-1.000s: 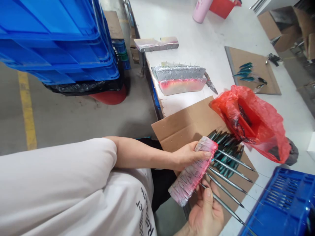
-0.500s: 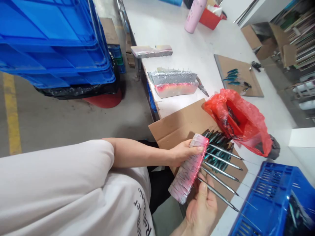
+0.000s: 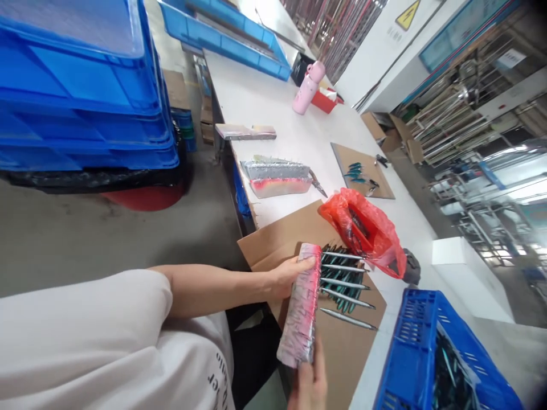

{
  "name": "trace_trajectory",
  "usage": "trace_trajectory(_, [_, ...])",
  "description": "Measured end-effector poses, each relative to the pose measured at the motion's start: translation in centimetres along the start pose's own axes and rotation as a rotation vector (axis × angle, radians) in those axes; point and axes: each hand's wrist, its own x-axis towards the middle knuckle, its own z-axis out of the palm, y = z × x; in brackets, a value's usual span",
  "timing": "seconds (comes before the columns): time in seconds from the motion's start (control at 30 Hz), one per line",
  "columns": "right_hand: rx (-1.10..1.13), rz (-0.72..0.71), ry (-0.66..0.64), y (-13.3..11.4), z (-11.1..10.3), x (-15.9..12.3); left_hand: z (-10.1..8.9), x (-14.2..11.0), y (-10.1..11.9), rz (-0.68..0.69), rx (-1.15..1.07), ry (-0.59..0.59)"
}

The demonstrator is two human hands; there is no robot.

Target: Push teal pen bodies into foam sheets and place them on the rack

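We've got the left hand [image 3: 290, 277] gripping the pink block [image 3: 298, 313] by the cardboard [image 3: 342, 353]; can't tell if the right hand [image 3: 309, 382], at its lower end, is closed. Looks like we're handling its rods [image 3: 345, 283]; next calls for steadiness.

Past the pink bottle [image 3: 305, 94] and to its right, up high, a yellow triangle sign [image 3: 408, 16] sits on a white panel [image 3: 382, 60]. It has a black edge and a black zigzag bolt, the sign for danger from electricity. Just under it is a short line of grey writing [image 3: 394, 35], too small to read. Farther right of the bottle, a white label [image 3: 511, 59] is on a metal rack [image 3: 464, 97], but its words are too blurry. Down and left of the bottle, the person's white T-shirt [image 3: 106, 347] has black letters turned sideways. I can read "dio" and "er".
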Motion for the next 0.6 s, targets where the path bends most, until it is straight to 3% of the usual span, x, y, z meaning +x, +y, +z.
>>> trace_trajectory(0.17, [0.109,-0.001,-0.045,-1.7,5.4,-1.5,0.1,-1.1,1.0,0.059,0.052,-0.001])
trace_trajectory(0.3, [0.069,-0.054,-0.009,-4.3,7.8,-1.1,0.2,-3.3,1.2,0.018,0.117,-0.115])
trace_trajectory(0.37, [0.009,-0.079,-0.029,-5.3,8.6,-0.9,0.2,-3.7,1.1,0.011,0.115,-0.101])
trace_trajectory(0.47, [-0.099,-0.081,-0.213,-6.7,8.3,-0.4,0.1,-3.3,1.2,0.047,0.16,0.029])
trace_trajectory(0.53, [-0.137,-0.05,-0.332,-7.4,6.5,0.8,0.0,-2.9,1.5,0.038,0.184,0.05])
trace_trajectory(0.6, [-0.164,0.0,-0.269,-7.7,3.5,3.1,-0.1,-2.7,1.7,0.012,0.165,0.027])
